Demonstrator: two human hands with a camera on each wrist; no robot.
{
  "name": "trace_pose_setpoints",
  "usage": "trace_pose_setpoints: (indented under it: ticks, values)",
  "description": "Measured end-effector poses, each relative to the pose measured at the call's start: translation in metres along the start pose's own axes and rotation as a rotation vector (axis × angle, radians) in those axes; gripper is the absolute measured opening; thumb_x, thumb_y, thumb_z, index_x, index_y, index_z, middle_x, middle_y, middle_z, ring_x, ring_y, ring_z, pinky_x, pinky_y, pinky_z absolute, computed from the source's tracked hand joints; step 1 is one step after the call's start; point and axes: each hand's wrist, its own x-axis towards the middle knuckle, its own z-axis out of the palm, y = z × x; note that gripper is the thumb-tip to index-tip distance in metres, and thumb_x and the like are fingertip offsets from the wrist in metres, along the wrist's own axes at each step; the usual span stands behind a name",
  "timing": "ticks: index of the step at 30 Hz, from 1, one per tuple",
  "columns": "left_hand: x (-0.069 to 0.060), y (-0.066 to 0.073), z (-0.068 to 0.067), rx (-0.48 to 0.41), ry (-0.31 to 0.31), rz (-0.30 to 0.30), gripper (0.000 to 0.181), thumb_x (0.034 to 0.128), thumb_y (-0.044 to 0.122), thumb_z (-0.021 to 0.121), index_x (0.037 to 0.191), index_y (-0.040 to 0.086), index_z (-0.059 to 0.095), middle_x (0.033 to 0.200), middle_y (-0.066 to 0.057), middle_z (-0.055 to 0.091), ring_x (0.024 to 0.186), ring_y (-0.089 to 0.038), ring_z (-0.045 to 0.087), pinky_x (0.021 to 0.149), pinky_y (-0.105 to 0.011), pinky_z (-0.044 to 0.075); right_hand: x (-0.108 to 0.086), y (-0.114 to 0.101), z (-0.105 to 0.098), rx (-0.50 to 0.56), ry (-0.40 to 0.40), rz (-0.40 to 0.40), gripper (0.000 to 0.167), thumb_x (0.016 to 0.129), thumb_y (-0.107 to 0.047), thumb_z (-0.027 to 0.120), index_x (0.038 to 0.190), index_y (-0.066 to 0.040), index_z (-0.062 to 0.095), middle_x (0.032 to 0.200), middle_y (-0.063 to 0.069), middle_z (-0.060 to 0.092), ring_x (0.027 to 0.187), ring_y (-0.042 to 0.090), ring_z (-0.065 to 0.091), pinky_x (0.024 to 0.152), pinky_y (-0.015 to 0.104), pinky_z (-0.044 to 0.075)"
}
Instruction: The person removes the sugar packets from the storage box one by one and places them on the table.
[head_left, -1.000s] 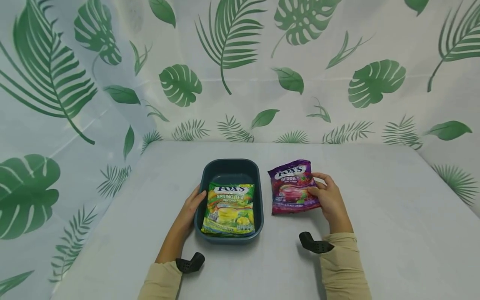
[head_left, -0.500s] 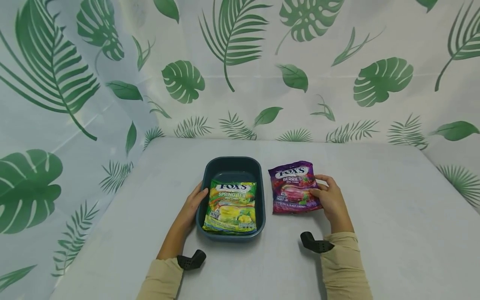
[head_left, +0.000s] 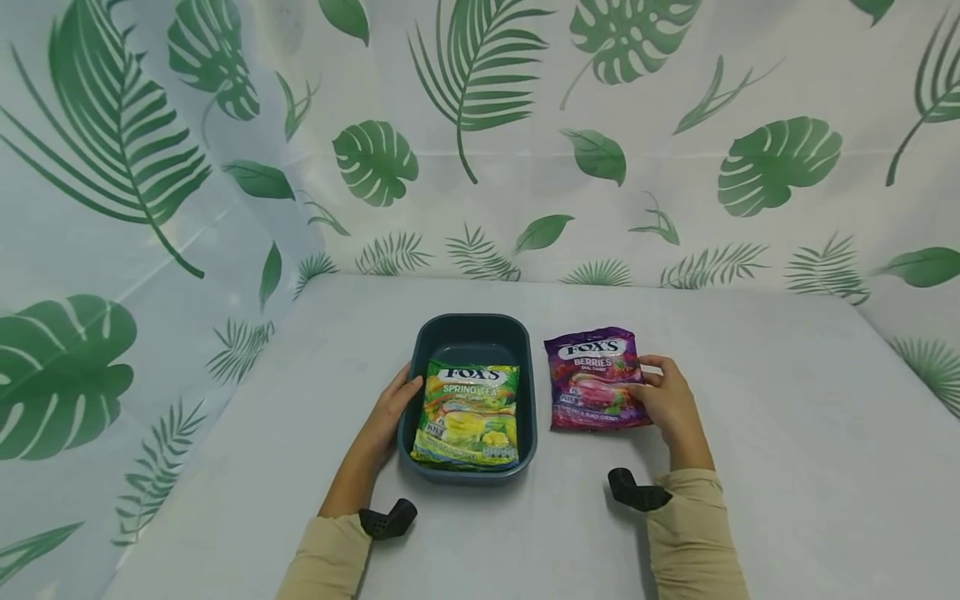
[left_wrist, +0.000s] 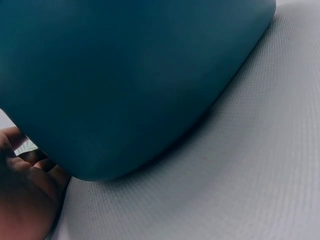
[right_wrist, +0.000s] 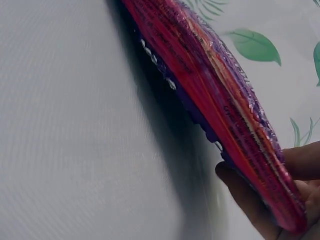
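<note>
A dark blue-green rectangular bin [head_left: 474,333] stands on the table with a green and yellow bag of Fox's Spring Tea candy [head_left: 468,417] lying inside, towards its near end. My left hand [head_left: 386,414] grips the bin's left side, thumb over the rim; in the left wrist view the bin's outer wall [left_wrist: 125,85] fills much of the picture. To the right of the bin is a purple bag of Fox's Berries candy [head_left: 595,379]. My right hand [head_left: 670,406] pinches its right edge between thumb and fingers. The right wrist view shows that bag [right_wrist: 215,100] edge-on, tilted off the surface.
The white table [head_left: 570,517] reaches back to a white curtain [head_left: 510,183] printed with green leaves, which also hangs along the left and right. Black wrist mounts [head_left: 390,520] sit on both beige sleeves [head_left: 693,529].
The berries candy bag has turned slightly clockwise in my right hand, its right side coming down a little. My left hand keeps its hold on the bin. The head view has shifted slightly.
</note>
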Motion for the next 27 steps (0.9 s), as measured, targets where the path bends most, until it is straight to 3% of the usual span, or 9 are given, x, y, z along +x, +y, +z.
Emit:
trace_pose_setpoints:
  ticks: [6, 10, 17, 21, 27]
  values:
    - [0.001, -0.001, -0.001, 0.020, 0.009, -0.003, 0.064, 0.0924, 0.043, 0.044, 0.147, 0.020, 0.019, 0.153, -0.003, 0.018, 0.141, -0.022, 0.010, 0.113, -0.046, 0.010, -0.001, -0.001, 0.000, -0.101, -0.028, 0.014, 0.055, 0.091, -0.010, 0.050, 0.138, 0.000, 0.025, 0.138, 0.029, 0.036, 0.121, 0.043, 0.042, 0.092, 0.050, 0.042]
    - [0.002, -0.001, -0.001, 0.020, 0.006, 0.014, 0.062, 0.0934, 0.040, 0.043, 0.146, 0.019, 0.019, 0.152, -0.005, 0.019, 0.141, -0.023, 0.012, 0.113, -0.047, 0.012, -0.002, -0.005, -0.001, -0.220, -0.061, 0.003, 0.058, 0.091, -0.016, 0.049, 0.139, 0.002, 0.023, 0.139, 0.031, 0.032, 0.125, 0.047, 0.033, 0.099, 0.056, 0.033]
    - [0.005, -0.002, -0.001, 0.007, 0.009, 0.015, 0.062, 0.0926, 0.040, 0.045, 0.146, 0.019, 0.020, 0.152, -0.004, 0.020, 0.141, -0.022, 0.013, 0.113, -0.046, 0.013, -0.005, -0.015, -0.002, -0.448, -0.133, -0.037, 0.068, 0.093, -0.029, 0.044, 0.141, 0.007, 0.011, 0.140, 0.036, 0.022, 0.126, 0.053, 0.025, 0.100, 0.061, 0.027]
    - [0.005, -0.002, -0.001, 0.021, 0.005, 0.018, 0.063, 0.0933, 0.041, 0.043, 0.146, 0.017, 0.020, 0.153, -0.006, 0.018, 0.141, -0.024, 0.011, 0.112, -0.048, 0.011, -0.009, -0.018, -0.002, -0.491, -0.137, -0.052, 0.071, 0.094, -0.032, 0.044, 0.141, 0.009, 0.010, 0.139, 0.038, 0.022, 0.125, 0.054, 0.025, 0.099, 0.062, 0.027]
    - [0.005, -0.001, -0.001, 0.020, 0.000, 0.023, 0.062, 0.0938, 0.039, 0.043, 0.146, 0.016, 0.020, 0.152, -0.008, 0.019, 0.141, -0.026, 0.013, 0.112, -0.049, 0.013, -0.015, -0.028, -0.003, -0.487, -0.115, -0.150, 0.072, 0.093, -0.032, 0.044, 0.140, 0.011, 0.010, 0.137, 0.041, 0.021, 0.125, 0.055, 0.022, 0.100, 0.063, 0.024]
